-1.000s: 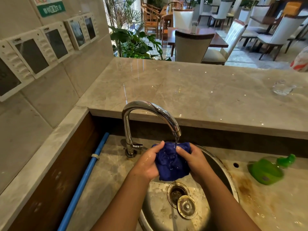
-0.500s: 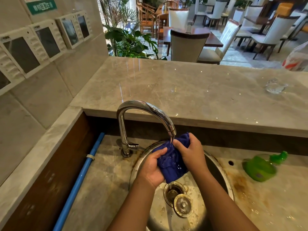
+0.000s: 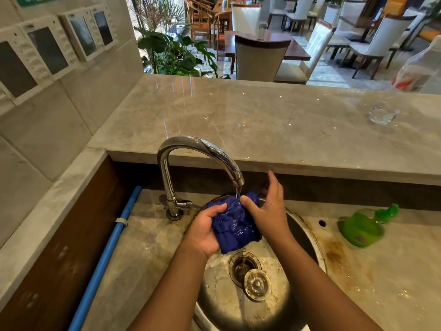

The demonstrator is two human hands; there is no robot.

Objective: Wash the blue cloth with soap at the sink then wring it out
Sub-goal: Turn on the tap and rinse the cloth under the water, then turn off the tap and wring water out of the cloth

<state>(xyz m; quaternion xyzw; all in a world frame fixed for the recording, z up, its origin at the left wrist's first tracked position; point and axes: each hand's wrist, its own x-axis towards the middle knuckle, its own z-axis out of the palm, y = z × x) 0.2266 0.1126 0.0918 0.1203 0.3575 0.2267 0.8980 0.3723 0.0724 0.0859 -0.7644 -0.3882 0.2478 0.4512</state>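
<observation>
We record that the right hand (image 3: 269, 211) has lifted its fingers off the blue cloth (image 3: 235, 222) since half a second ago. They now stand straight, with only the thumb pressing the fabric. The left hand (image 3: 205, 231) stays clenched round the bunched cloth under the running tap (image 3: 202, 149) at centre frame. We judge that scrubbing continues and wringing has not begun. The sink (image 3: 310, 237) holds a loose plug (image 3: 257, 284) beside its drain. The green soap bottle (image 3: 360, 229) lies tipped at right.

I'm looking at a restaurant's service bar. Near me a steel sink (image 3: 222, 297) and tap (image 3: 167, 168) sit below a marble counter (image 3: 262, 120). Far beyond are wooden tables (image 3: 296, 51) and white upholstered chairs (image 3: 259, 60). Control panels (image 3: 49, 47) line the left wall.
</observation>
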